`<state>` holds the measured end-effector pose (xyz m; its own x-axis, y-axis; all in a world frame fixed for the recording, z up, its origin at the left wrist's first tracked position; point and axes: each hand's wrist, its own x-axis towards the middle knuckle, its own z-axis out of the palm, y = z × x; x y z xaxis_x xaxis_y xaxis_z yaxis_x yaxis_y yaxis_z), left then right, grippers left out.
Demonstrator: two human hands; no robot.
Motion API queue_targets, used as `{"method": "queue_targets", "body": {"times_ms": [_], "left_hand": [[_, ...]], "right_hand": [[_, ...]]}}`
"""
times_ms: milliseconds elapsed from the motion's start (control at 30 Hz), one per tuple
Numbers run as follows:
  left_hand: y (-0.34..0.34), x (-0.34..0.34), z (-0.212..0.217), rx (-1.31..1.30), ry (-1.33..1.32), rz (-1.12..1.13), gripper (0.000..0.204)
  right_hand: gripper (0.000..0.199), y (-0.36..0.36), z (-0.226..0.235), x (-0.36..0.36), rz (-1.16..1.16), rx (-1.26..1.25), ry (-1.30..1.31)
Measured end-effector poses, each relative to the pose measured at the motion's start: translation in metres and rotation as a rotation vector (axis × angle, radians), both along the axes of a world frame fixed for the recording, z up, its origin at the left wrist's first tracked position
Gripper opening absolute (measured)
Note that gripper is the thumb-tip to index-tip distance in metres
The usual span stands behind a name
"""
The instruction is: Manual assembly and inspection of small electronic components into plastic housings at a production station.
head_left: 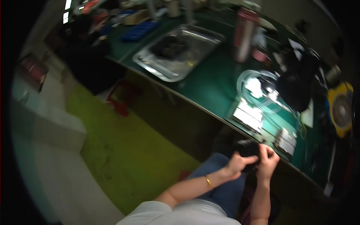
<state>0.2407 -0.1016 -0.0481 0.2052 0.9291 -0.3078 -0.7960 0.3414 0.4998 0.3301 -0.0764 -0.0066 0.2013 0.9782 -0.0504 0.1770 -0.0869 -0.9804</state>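
Just off the front edge of the green table point(205, 90), above my lap, both hands meet at a small dark object point(248, 149). It is blurred, and its kind cannot be made out. My left hand point(237, 165) grips it from the left, with the thumb or a finger laid across its near side. On the other side my right hand point(267, 160) pinches its right edge with bent fingers. Closest to the hands on the table are a bright, box-like metal piece point(248, 115) and a smaller silvery block point(286, 142).
A shiny metal tray point(165, 73) with dark parts stands farther left, near a blue plastic tray point(140, 31). Behind are a tall flask point(245, 35), coiled clear tubing point(242, 83), a black bag-like thing point(296, 88) and a yellow fan point(340, 108). A red stool point(122, 99) and a dark-clothed person point(90, 60) are left.
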Motion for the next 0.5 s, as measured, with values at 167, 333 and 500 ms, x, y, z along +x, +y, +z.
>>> {"method": "queue_targets", "body": {"times_ms": [167,333,500], "left_hand": [[-0.002,-0.004,0.002,0.034,0.004,0.009,0.017],[-0.005,-0.008,0.002,0.068,-0.059,-0.006,0.015],[-0.002,-0.001,0.011,-0.003,-0.125,-0.072,0.015]], "right_hand": [[0.017,0.001,-0.007,0.003,0.068,0.078,0.124],[0.017,-0.002,0.002,-0.005,0.095,-0.024,0.192],[0.015,0.0,-0.004,0.007,-0.02,0.072,0.086]]}}
